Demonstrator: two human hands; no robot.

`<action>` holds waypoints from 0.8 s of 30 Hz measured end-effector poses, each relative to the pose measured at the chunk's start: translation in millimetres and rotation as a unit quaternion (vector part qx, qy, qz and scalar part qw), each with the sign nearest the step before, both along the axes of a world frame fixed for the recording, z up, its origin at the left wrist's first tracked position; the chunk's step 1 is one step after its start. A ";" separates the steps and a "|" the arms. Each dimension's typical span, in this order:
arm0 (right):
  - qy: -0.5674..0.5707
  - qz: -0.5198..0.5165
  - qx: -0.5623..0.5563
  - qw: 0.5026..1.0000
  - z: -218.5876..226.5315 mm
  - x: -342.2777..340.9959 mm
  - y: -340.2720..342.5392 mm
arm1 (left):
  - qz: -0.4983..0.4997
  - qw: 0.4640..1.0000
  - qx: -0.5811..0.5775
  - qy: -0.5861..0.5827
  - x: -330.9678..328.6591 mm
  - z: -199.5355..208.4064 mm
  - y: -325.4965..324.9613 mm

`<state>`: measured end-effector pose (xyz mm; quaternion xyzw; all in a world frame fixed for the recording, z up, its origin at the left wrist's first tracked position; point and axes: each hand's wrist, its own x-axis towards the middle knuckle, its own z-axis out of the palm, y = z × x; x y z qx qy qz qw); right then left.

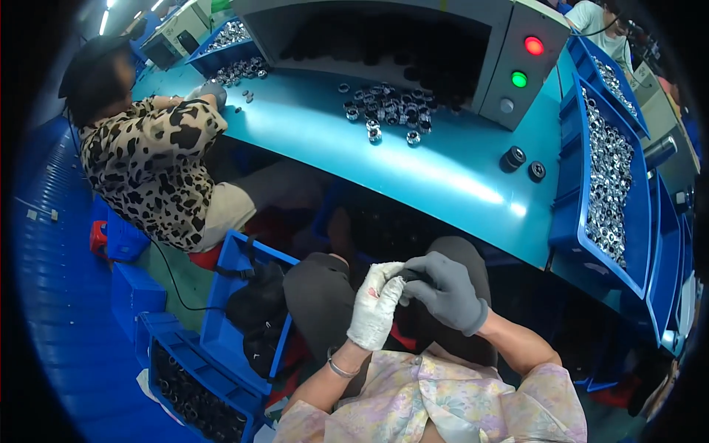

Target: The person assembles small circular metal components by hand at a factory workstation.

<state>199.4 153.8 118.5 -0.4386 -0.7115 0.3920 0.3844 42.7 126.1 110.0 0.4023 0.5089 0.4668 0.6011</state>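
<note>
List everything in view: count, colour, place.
Table: one, blue-green, ahead.
Machine: one, grey, on the table; red light, green light.
Metal rings: many, silver, loose on the table.
Round parts: two, black, table's right end.
Bins: several, blue, left and right.
Small metal parts: uncountable, silver, in right-hand bins.
Ring-like parts: many, black, lower left.
Bag: apparently one, black, left of centre.
Co-workers: at least two, spotted shirt left, white shirt upper right.
Held part: one, dark, mostly hidden, lower centre.
Legs: two, dark-trousered, lower centre.
Left hand: one, white-gloved, at the held part.
Right hand: one, grey-gloved, likewise.
</note>
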 end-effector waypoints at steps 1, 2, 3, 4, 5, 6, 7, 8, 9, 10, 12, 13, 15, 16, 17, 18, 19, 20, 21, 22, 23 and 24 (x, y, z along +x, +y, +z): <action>0.076 0.011 -0.104 0.992 0.6 -2.8 9.1 | -0.020 1.000 0.001 0.002 -4.6 3.8 10.0; 0.151 0.023 -0.207 0.966 2.0 -5.3 19.0 | -0.040 0.999 0.001 0.005 -9.1 8.2 20.8; 0.153 0.063 -0.240 0.957 8.4 -3.8 34.7 | -0.037 0.999 0.001 0.035 -12.9 16.6 34.6; 0.114 0.049 -0.142 0.982 11.2 -3.2 50.7 | -0.031 0.999 0.002 0.012 -17.5 17.7 46.7; 0.074 0.034 -0.043 0.996 13.5 -3.2 68.3 | -0.025 1.000 0.002 -0.011 -22.8 16.7 59.3; 0.022 -0.008 0.090 0.996 6.2 -4.6 90.6 | -0.021 0.997 0.002 -0.068 -29.3 14.2 75.1; -0.031 -0.053 0.114 0.992 7.7 -5.0 112.1 | -0.009 0.997 -0.011 -0.074 -34.6 15.9 91.4; -0.079 -0.095 0.139 0.983 11.6 -8.5 132.9 | 0.014 0.994 0.013 -0.112 -40.1 18.3 104.8; -0.113 -0.116 0.155 0.975 7.3 -10.8 154.1 | 0.038 0.989 0.023 -0.142 -41.0 25.3 115.6; -0.150 -0.140 0.173 0.963 2.5 -10.9 173.5 | 0.032 0.984 0.017 -0.172 -44.6 22.4 128.7; -0.239 -0.153 0.162 0.945 -3.3 -15.8 200.7 | 0.045 0.977 0.001 -0.210 -51.4 15.5 147.8; -0.265 -0.159 0.170 0.936 -6.0 -22.6 209.4 | 0.054 0.974 -0.001 -0.221 -54.9 13.3 154.0; -0.298 -0.146 0.168 0.928 -13.5 -29.6 224.5 | 0.059 0.967 -0.014 -0.248 -61.8 4.7 163.2; -0.332 -0.136 0.165 0.919 -17.9 -31.3 227.7 | 0.062 0.959 -0.029 -0.275 -64.7 0.4 165.4; -0.327 -0.138 0.164 0.920 -20.9 -30.6 228.2 | 0.050 0.957 -0.032 -0.283 -67.4 -2.8 166.7; -0.327 -0.134 0.162 0.921 -23.6 -31.3 228.3 | 0.047 0.957 -0.030 -0.285 -68.6 -5.1 168.3; -0.337 -0.138 0.159 0.918 -26.5 -31.9 227.6 | 0.045 0.957 -0.028 -0.286 -69.3 -7.3 169.4; -0.346 -0.143 0.155 0.914 -28.5 -32.4 226.1 | 0.041 0.954 -0.031 -0.294 -70.6 -8.8 169.6; -0.350 -0.137 0.171 0.911 -26.6 -33.2 224.4 | 0.041 0.955 -0.031 -0.293 -72.4 -9.3 172.1; -0.349 -0.137 0.171 0.911 -28.7 -33.8 223.4 | 0.041 0.956 -0.031 -0.288 -73.4 -9.7 174.3; -0.226 -0.123 0.159 0.953 -31.2 -33.6 222.0 | 0.041 0.958 -0.032 -0.282 -73.6 -9.8 176.4; -0.100 -0.108 0.144 0.978 -32.4 -31.6 219.3 | 0.038 0.958 -0.031 -0.283 -71.3 -9.9 179.3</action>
